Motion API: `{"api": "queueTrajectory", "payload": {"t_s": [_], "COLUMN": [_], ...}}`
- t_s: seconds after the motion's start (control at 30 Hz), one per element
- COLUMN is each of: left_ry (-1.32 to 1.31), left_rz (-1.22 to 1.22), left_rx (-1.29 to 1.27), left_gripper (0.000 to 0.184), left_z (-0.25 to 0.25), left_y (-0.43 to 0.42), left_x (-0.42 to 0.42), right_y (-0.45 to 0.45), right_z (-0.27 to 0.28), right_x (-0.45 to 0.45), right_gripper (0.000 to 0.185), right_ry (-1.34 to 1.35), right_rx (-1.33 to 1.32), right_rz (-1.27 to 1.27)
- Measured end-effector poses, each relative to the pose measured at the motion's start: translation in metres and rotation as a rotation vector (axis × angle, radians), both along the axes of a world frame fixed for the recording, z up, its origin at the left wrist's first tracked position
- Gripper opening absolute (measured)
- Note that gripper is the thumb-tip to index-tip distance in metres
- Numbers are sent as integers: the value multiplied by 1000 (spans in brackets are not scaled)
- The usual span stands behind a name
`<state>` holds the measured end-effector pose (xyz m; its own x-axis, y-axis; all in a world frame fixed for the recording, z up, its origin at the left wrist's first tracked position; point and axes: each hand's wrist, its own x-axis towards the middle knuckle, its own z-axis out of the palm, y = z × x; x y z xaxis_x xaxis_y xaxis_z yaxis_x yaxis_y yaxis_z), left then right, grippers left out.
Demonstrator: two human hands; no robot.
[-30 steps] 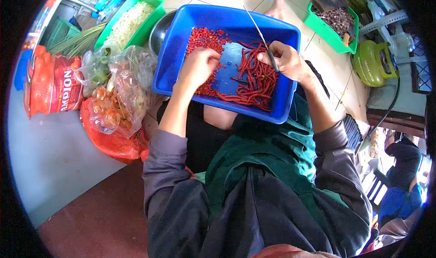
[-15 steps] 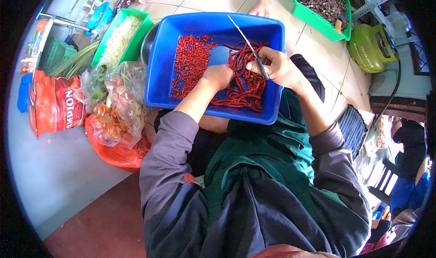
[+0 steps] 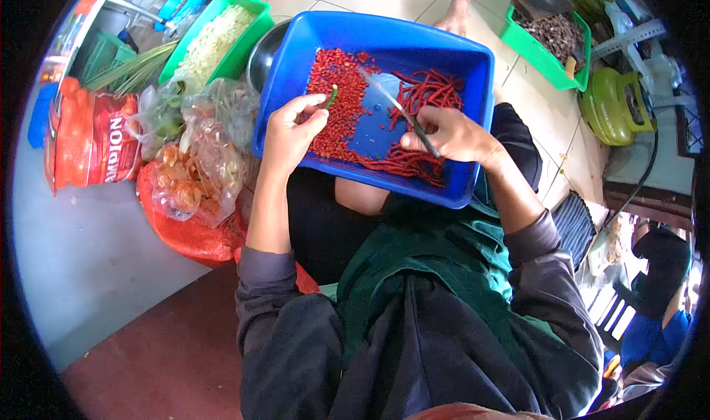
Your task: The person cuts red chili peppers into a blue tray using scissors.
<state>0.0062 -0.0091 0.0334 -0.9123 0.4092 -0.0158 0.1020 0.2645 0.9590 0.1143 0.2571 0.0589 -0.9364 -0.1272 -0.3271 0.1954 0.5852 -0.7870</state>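
Observation:
A blue tub (image 3: 384,32) stands in front of me. Chopped red chilies (image 3: 336,102) cover its left side, and whole red chilies (image 3: 429,92) are heaped on the right, with more along the near edge. My left hand (image 3: 292,131) is raised over the tub's left rim, thumb and finger pinching a small green chili (image 3: 332,95). Above the right part of the tub, my right hand (image 3: 451,133) grips a knife (image 3: 396,103) by its dark handle, the blade slanting up and left over the bare blue bottom.
To the left are a green container of pale shreds (image 3: 214,46), a metal bowl (image 3: 268,54), plastic bags of vegetables (image 3: 196,183) and a red net sack (image 3: 185,231). A green bin (image 3: 547,32) and gas cylinder (image 3: 610,106) stand right. A bare foot (image 3: 455,15) shows beyond the tub.
My left hand has lifted out of the whole chilies and moved left, now holding a green chili. The knife remains in my right hand. Red chilies have spread apart, baring more of the tub's bottom.

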Motion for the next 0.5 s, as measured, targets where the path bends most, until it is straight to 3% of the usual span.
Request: {"api": "queueTrajectory", "payload": {"t_s": [0.07,0.33,0.5], "left_ry": [-59,201,218], "left_rz": [52,37,46], "left_rx": [26,-104,-143], "left_gripper": [28,31,30], "left_z": [3,-1,4], "left_y": [-10,-21,-27], "left_x": [7,17,20], "right_y": [-14,-51,-59], "right_z": [-2,-5,5], "right_x": [-6,-24,-31], "right_gripper": [58,58,62], "right_ry": [-69,16,-22], "right_rx": [21,57,94], "right_rz": [76,134,138]}}
